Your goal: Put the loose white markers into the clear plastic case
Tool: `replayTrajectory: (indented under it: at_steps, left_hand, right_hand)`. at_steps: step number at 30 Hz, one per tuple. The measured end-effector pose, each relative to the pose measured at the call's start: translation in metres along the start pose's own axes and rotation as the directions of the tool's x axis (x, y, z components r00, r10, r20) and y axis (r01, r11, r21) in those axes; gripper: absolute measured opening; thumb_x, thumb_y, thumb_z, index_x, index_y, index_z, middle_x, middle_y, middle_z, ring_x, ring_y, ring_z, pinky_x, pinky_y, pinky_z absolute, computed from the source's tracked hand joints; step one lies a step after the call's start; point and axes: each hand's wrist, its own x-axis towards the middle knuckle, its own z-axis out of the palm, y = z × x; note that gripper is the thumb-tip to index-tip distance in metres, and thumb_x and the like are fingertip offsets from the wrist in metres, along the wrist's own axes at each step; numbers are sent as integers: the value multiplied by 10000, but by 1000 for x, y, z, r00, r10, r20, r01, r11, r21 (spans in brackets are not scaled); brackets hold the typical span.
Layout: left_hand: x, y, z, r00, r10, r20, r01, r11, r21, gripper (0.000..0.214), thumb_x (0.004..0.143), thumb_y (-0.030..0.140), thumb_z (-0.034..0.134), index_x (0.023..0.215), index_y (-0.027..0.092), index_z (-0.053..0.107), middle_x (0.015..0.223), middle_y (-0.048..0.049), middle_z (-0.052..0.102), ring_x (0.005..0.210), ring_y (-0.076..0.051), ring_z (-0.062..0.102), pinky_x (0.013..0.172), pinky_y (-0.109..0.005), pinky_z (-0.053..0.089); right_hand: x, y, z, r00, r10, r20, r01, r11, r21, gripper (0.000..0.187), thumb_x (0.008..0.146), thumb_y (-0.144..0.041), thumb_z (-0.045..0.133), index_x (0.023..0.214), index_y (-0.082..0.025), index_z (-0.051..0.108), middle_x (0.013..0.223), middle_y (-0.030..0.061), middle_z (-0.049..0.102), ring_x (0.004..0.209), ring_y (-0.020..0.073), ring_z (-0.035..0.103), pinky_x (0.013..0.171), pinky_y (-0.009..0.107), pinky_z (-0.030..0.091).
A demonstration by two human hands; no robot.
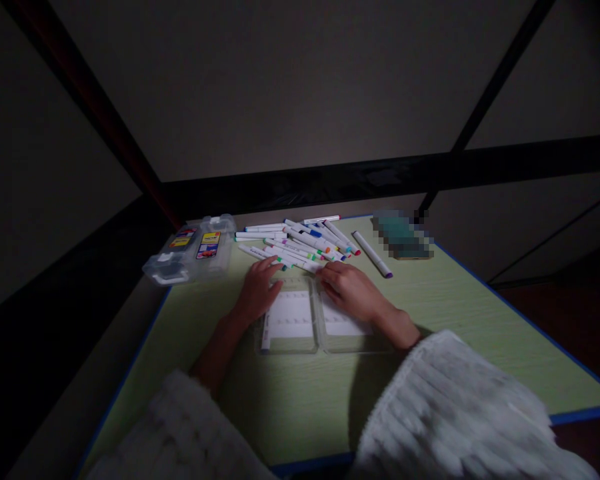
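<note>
My left hand (258, 288) is above the left end of an open clear plastic case (290, 345), thumb and fingers apart, its fingertips at the near edge of a pile of white markers (300, 248) with coloured ends. A white marker (310, 265) points left from the fingertips of my right hand (353, 291), whose fingers are curled closed on its end. Under my right hand lies the second half of the case (355, 341). One marker (267, 332) rests along the left side of the case's left half, beside a white paper insert (293, 313).
A closed clear case with labels (215, 263) stands at the table's back left edge. A single purple-ended marker (373, 255) lies right of the pile. A blurred greenish flat object (403, 235) is at the back right. Blue edging rims the pale green table (460, 320), and a wall rises behind.
</note>
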Motion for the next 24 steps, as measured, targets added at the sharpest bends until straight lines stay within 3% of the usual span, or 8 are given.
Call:
replayTrajectory:
  at_steps: [6,13,24]
  left_hand:
    - [-2,0,1,997,37,73,-42,996,74,315,757,184,502,1063,125,545,1287,-112,468,1189,-229,402,1023,-400,307]
    - [-3,4,0,988,-7,152,-15,990,143,264,788,207,457,1027,153,556,1286,-104,474,1239,-266,350,1007,-496,270]
    - [-3,11,-7,980,62,191,-91,986,142,262,802,173,434,1007,186,597,1195,-100,517,1141,-231,456,1002,-514,248]
  right_hand:
    - [1,0,3,998,-40,45,40,999,7,211,834,-137,432,977,-113,585,926,103,612,886,200,530,795,283,368]
    - [0,0,3,997,-48,68,49,999,-16,191,840,-153,446,970,-130,584,930,94,611,907,209,513,779,309,342]
    - [1,0,5,991,-81,109,81,997,8,175,842,-144,455,968,-136,575,983,101,601,965,208,509,823,320,324]
